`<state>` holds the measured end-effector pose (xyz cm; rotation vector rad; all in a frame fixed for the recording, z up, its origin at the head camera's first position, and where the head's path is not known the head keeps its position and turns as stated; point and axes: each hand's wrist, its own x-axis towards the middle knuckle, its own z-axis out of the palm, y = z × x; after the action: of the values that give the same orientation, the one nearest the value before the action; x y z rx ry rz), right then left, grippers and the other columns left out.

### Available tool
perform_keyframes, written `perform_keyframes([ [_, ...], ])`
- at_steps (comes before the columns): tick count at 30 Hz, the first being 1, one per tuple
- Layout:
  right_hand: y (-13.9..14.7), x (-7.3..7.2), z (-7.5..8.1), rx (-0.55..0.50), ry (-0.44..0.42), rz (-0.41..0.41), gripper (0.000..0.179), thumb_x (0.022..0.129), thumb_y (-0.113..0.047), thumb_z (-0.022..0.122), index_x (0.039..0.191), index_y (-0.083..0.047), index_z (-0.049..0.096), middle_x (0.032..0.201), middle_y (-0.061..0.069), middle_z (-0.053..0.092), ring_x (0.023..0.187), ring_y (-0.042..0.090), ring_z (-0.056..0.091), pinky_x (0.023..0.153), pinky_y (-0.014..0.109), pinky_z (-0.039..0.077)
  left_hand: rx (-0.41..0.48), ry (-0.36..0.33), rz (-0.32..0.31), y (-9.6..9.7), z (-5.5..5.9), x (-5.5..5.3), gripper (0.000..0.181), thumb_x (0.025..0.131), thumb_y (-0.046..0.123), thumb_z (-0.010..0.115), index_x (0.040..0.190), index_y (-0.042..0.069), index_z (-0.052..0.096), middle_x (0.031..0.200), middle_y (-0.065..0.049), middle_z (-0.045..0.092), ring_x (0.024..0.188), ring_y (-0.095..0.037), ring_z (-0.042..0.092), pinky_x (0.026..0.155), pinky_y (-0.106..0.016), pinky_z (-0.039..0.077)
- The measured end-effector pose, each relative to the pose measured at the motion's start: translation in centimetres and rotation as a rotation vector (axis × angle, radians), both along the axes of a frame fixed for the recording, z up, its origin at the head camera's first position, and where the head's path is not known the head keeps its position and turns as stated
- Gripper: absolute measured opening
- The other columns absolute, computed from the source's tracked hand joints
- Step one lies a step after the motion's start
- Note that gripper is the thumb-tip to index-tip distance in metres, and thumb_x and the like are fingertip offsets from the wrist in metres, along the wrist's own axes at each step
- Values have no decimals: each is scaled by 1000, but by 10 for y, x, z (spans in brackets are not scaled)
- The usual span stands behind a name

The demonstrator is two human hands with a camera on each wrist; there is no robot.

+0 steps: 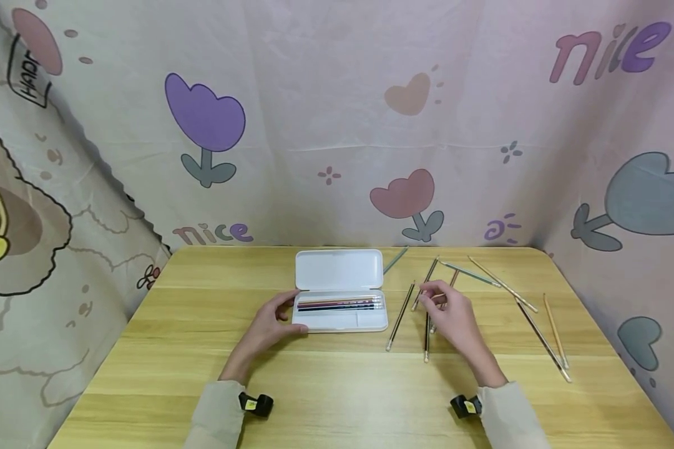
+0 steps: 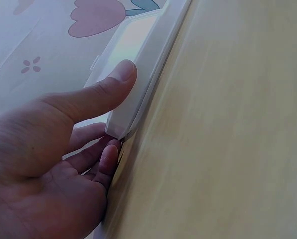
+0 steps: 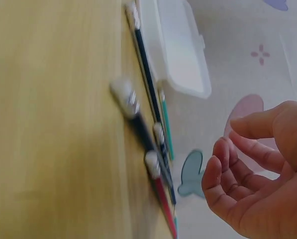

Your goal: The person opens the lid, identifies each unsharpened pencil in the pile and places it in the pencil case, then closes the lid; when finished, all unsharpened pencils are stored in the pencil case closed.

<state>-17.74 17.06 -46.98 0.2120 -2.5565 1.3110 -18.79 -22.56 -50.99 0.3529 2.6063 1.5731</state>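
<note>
A white pencil case [image 1: 326, 320] lies with its lid [image 1: 339, 269] raised, several pencils [image 1: 337, 305] in its upper compartment. My left hand [image 1: 266, 326] grips the case's left side. In the left wrist view its thumb [image 2: 101, 97] presses the case's wall [image 2: 142, 82], and the other fingers are bent at the corner. My right hand [image 1: 454, 317] hovers over loose pencils right of the case, partly hiding a black pencil [image 1: 427, 342]. The right wrist view shows this hand [image 3: 260, 169] with loosely bent fingers, thumb near the index finger and nothing between them.
Another dark pencil [image 1: 400, 318] lies between the case and my right hand. Farther right are a yellow pencil [image 1: 555, 330], a black pencil [image 1: 542, 338] and crossing pencils near the back. A green pencil [image 1: 395, 260] lies behind the case. A printed cloth [image 1: 314, 125] encloses the table [image 1: 337, 386].
</note>
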Motion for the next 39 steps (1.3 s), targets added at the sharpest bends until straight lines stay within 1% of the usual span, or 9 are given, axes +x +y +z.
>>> perform_keyframes([
  [5,16,-1,-8,71,-10,-58,18,93,-1,72,111,2,70,92,10,69,82,25,68,67,23,52,-6,-18,11,1,1,1,89,74,15,94,150,5,50,134,-15,62,102,-25,55,87,-31,46],
  [9,27,-2,-12,136,-49,-79,23,92,-4,74,114,3,68,91,11,68,81,25,67,65,28,51,-11,-13,11,1,1,2,88,74,16,94,150,5,50,134,-15,62,102,-25,55,87,-31,46],
  [15,38,0,-16,203,-171,-84,37,92,-10,76,124,6,62,101,19,69,88,31,67,77,46,55,-17,-9,4,0,0,2,87,75,19,94,150,6,51,137,-15,62,103,-26,54,89,-33,46],
  [17,39,1,-16,214,-206,-88,43,92,-12,76,127,7,60,104,21,68,91,32,66,80,50,55,-18,-4,1,0,0,2,87,75,20,93,150,6,51,137,-15,62,103,-25,54,88,-34,46],
  [19,39,0,-15,231,-223,-92,48,93,-15,76,131,9,58,105,22,67,90,31,65,80,50,54,-14,-3,0,-1,1,1,87,75,20,94,150,6,51,137,-16,62,102,-25,54,88,-33,46],
  [23,37,-1,-13,264,-239,-99,56,92,-15,75,135,15,55,99,20,62,82,28,57,72,44,49,-9,-3,-1,-1,2,1,88,75,20,94,150,6,51,135,-15,62,101,-25,54,87,-32,46],
  [26,36,0,-12,279,-271,-98,57,92,-14,73,135,17,53,100,21,60,84,29,53,72,42,47,-4,-5,-2,-1,2,0,87,75,19,94,150,5,51,134,-15,63,100,-24,53,86,-32,45],
  [33,40,2,-7,323,-326,-78,59,90,-10,70,140,15,49,110,26,61,95,35,59,80,49,53,-2,-21,2,0,3,0,88,75,16,93,151,6,50,134,-16,62,99,-26,54,86,-34,46],
  [39,47,6,-6,356,-316,-52,59,85,-3,70,138,15,52,100,18,65,87,30,60,75,47,52,-8,-13,-1,0,3,-1,88,75,16,94,150,5,50,134,-17,62,99,-25,54,86,-33,46],
])
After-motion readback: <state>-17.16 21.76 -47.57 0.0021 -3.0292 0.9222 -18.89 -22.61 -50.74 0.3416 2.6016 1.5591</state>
